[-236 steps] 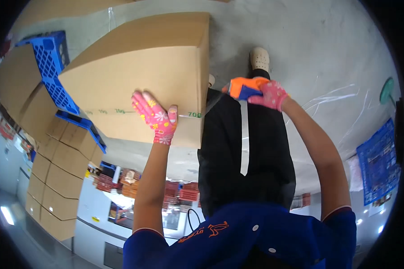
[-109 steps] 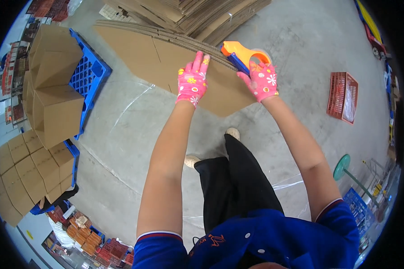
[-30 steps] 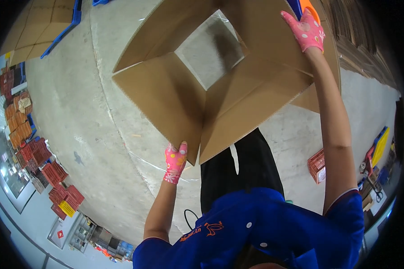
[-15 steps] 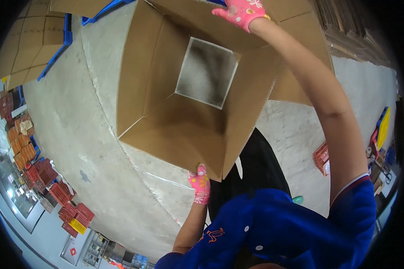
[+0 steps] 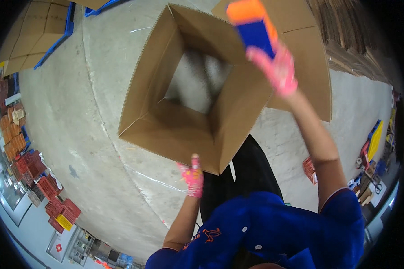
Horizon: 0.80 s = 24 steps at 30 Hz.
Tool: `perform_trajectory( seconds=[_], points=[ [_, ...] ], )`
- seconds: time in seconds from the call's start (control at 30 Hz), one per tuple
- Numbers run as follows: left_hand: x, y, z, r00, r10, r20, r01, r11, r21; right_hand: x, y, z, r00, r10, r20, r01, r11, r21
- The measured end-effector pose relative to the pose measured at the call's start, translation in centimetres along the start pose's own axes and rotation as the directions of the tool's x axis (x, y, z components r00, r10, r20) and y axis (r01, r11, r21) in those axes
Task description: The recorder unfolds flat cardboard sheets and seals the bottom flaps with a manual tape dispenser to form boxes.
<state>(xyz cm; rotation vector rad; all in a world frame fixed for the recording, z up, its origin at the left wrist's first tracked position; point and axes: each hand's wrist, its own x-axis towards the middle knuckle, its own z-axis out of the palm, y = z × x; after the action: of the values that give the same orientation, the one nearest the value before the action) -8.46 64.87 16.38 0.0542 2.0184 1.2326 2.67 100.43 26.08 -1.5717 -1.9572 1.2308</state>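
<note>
An open cardboard box [image 5: 242,105] stands tilted in front of me, and the concrete floor shows through its open far end. My left hand [image 5: 193,178], in a pink patterned glove, grips the near lower edge of the box, thumb inside the wall. My right hand [image 5: 278,69], in a matching glove and blurred by motion, holds a blue-and-orange tape dispenser [image 5: 257,33] above the box's far right side. The blur hides the dispenser's finer parts. Behind the right hand lies a flat cardboard sheet [image 5: 307,67].
Stacked flat cardboard [image 5: 352,38] rises at the far right. Cartons on blue pallets [image 5: 56,42] stand at the far left. Red and orange crates [image 5: 33,168] line the left wall. A red crate [image 5: 309,169] sits on the floor at right.
My right hand, gripping nothing I could see before, has come in from the far edge with the tape dispenser. The box has turned slightly; my left hand stays at its near edge.
</note>
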Motion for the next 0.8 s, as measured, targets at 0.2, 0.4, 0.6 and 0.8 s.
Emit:
perform_trajectory(
  seconds=[0.2, 0.4, 0.6, 0.8],
  points=[
    [14.6, 15.2, -1.5, 0.746, 0.661, 0.074, -0.449, 0.419, 0.789, -18.0, 3.4, 10.5, 0.961, -0.078, 0.265, 0.146, 0.958, -0.247],
    [25.0, 21.5, -0.5, 0.945, 0.2, 0.26, -0.307, 0.264, 0.914, -22.1, 4.3, 15.4, 0.962, -0.038, 0.27, 0.115, 0.954, -0.278],
    [25.6, 16.2, -3.5, 0.897, 0.413, 0.159, -0.377, 0.525, 0.763, -18.3, 6.8, 11.0, 0.962, -0.104, 0.251, 0.204, 0.886, -0.416],
    [20.4, 13.9, -2.2, 0.966, 0.229, 0.123, -0.257, 0.767, 0.588, -12.2, 6.9, 8.8, 0.981, -0.173, 0.09, 0.193, 0.788, -0.584]
  ],
)
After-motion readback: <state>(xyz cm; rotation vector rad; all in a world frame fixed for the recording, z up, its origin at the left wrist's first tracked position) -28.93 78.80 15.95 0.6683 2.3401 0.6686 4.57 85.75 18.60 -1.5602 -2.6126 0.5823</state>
